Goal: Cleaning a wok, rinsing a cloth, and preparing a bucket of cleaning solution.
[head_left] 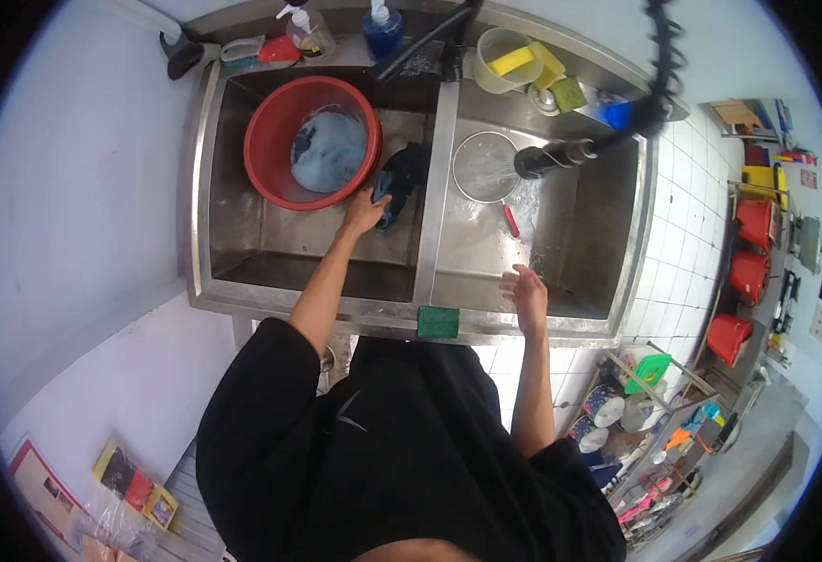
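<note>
My left hand (365, 212) is closed on a dark cloth (405, 174) in the left sink basin. Right beside that cloth stands a red bucket (263, 169), holding sudsy water (331, 155) with something dark partly sunk in it. Over the front of the right basin, my right hand (527, 295) hovers with its fingers apart and nothing in them. Ahead of it lies a round mesh strainer (486, 167) with a red handle (511, 221). A black spray faucet (551, 159) points at the strainer, and water shows around it.
A green scouring pad (438, 322) rests on the front rim. Along the back ledge stand a pump bottle (310, 36), a blue bottle (383, 33), a brush (242, 51) and a clear tub (491, 77) with sponges. Shelves with red bins (750, 277) line the right.
</note>
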The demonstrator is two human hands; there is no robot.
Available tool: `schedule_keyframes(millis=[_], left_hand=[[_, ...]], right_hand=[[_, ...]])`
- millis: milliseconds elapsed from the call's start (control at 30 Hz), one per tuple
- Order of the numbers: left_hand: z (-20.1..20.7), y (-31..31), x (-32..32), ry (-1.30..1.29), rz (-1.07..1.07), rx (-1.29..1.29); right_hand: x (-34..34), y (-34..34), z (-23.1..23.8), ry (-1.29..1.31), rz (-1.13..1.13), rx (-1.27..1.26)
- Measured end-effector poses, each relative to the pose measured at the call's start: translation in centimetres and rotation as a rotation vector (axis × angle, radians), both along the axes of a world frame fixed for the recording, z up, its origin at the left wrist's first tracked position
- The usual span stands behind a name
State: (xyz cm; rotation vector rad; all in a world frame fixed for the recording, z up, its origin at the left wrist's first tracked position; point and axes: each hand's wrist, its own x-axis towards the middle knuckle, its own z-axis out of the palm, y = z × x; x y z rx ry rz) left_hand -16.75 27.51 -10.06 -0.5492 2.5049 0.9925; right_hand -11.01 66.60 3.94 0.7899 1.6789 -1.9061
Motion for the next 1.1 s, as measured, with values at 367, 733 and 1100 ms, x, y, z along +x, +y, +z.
schedule_keyframes(millis=[367, 733, 1100], left_hand=[[28.1, 6.7, -0.9, 0.072, 0.426, 1.351], [14.2, 14.5, -7.3, 0.117, 0.559, 1.29], [12.6, 18.9, -11.2, -0.156, 0.627, 1.742]], right_hand=[[-8.0, -10.1, 2.2, -0.191, 0.285, -0.669], [-14.7, -2.2, -0.1, 0.132, -0.342, -0.775], [-15.4, 3.9, 3.3, 0.408, -0.322, -0.428]])
